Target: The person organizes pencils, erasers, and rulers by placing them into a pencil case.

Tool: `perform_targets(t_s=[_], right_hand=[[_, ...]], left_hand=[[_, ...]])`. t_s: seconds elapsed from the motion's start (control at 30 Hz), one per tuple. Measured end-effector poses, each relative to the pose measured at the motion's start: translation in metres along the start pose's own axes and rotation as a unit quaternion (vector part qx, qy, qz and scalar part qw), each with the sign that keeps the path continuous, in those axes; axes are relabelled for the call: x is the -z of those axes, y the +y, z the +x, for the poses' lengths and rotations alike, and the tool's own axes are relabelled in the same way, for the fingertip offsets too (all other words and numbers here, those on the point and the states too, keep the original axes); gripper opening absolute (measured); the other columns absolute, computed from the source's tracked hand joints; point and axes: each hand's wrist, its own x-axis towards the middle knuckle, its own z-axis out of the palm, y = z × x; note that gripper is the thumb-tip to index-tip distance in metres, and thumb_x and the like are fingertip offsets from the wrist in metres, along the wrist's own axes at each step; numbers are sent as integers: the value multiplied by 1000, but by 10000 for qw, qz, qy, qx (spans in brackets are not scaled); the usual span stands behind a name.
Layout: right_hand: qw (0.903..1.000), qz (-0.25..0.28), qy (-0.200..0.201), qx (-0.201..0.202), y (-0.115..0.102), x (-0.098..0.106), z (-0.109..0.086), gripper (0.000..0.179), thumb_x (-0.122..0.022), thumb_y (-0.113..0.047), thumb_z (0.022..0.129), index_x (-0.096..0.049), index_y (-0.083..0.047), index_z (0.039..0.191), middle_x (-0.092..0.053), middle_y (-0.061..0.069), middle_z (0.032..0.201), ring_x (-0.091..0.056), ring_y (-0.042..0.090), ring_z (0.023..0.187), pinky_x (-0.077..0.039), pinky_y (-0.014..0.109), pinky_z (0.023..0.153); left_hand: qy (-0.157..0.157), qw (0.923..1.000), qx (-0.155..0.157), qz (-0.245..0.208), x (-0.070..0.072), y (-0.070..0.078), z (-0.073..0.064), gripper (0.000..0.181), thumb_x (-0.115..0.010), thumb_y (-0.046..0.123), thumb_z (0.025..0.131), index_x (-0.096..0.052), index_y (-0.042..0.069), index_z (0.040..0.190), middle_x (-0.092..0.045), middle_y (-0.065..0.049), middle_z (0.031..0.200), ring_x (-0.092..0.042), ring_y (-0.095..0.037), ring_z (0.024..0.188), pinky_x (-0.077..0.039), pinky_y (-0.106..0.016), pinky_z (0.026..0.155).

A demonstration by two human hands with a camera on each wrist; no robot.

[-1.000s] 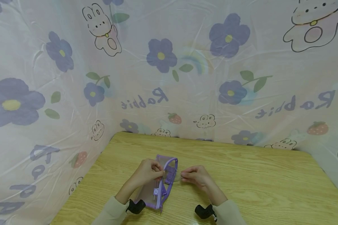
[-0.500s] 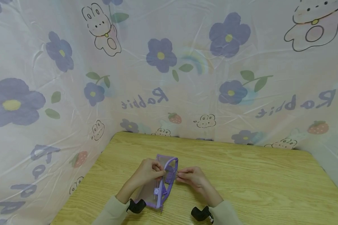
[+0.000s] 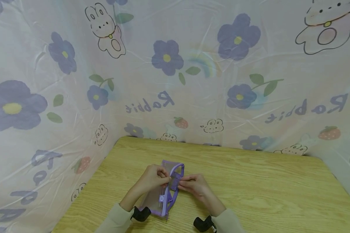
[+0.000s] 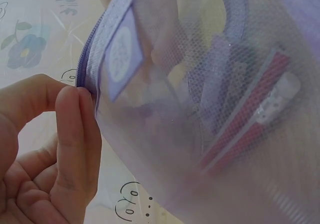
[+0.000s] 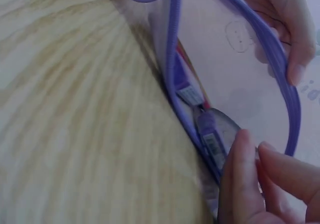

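Observation:
A mesh pencil case (image 3: 155, 202) with purple trim lies on the table with its zip mouth open. My left hand (image 3: 154, 177) pinches the zip edge (image 4: 90, 67) between thumb and fingers. At the mouth, my right hand (image 3: 196, 186) pinches a clear plastic piece (image 5: 227, 124) with a curved edge, shaped like a protractor; it is partly inside the case and the fingers hide some of it. Through the mesh show red pencils (image 4: 250, 107), one with a white end. Purple box-like items with barcodes (image 5: 212, 139) also lie inside.
The wood-grain table (image 3: 265, 191) extends right of the case. Behind and to the left stands a printed curtain (image 3: 192, 81) with flowers and rabbits. A black wrist camera (image 3: 202, 224) sits on each cuff.
My right hand has moved left to the mouth of the pencil case, taking the clear piece inward. The left hand has stayed at the zip edge.

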Motion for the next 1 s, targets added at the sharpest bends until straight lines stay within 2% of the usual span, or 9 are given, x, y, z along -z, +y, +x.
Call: perform_targets(t_s=[0.13, 0.23, 0.37, 0.5, 0.7, 0.83, 1.0], right_hand=[[9996, -264, 44, 33, 3, -2, 0, 28, -60, 18, 90, -51, 32, 113, -67, 20, 97, -72, 22, 84, -58, 36, 85], [9965, -820, 40, 149, 4, -3, -2, 27, -66, 16, 87, -58, 28, 109, -69, 24, 97, -71, 21, 84, -59, 34, 81], [9852, -1652, -55, 460, 3, -4, -3, 26, -71, 14, 83, -63, 23, 106, -70, 26, 97, -71, 22, 85, -60, 32, 77], [9764, -2028, -80, 734, 2, -6, -3, 21, -71, 16, 81, -64, 23, 100, -70, 28, 92, -72, 25, 82, -60, 32, 73], [9586, -2652, 27, 1036, 5, -10, 1, 9, -72, 17, 80, -67, 17, 88, -70, 21, 79, -71, 23, 69, -60, 32, 62], [9462, -3041, 80, 1102, 6, -12, 3, 8, -74, 14, 80, -67, 12, 84, -69, 12, 74, -67, 18, 64, -59, 30, 58], [9421, -3179, 112, 1060, 4, -16, 1, 11, -75, 13, 78, -66, 9, 82, -66, 8, 71, -64, 16, 61, -57, 29, 55]], left_hand=[[-3, 10000, 12, 13, -1, -2, 1, 10, -71, 7, 91, -71, 5, 81, -68, -1, 68, -66, -18, 58, -58, -50, 59], [13, 10000, 29, -15, -1, -2, 1, 10, -71, 7, 90, -71, 5, 80, -68, -1, 68, -66, -18, 58, -58, -50, 58], [40, 10000, 54, -53, -1, -1, 1, 9, -71, 7, 90, -71, 5, 81, -68, -1, 68, -67, -19, 58, -58, -50, 58], [31, 9999, 52, -82, -1, -2, 1, 9, -71, 7, 90, -71, 4, 81, -68, -2, 68, -68, -23, 59, -58, -50, 59], [28, 9999, 49, -99, -1, -3, 1, 10, -71, 6, 90, -70, 4, 80, -68, -2, 68, -69, -33, 63, -59, -50, 59], [34, 9999, 39, -144, -1, -3, 1, 10, -71, 6, 90, -70, 4, 80, -68, -2, 69, -69, -35, 64, -59, -49, 59], [33, 9999, 35, -157, -1, -1, 0, 9, -71, 6, 90, -70, 4, 81, -69, -2, 69, -69, -31, 63, -59, -49, 60]])
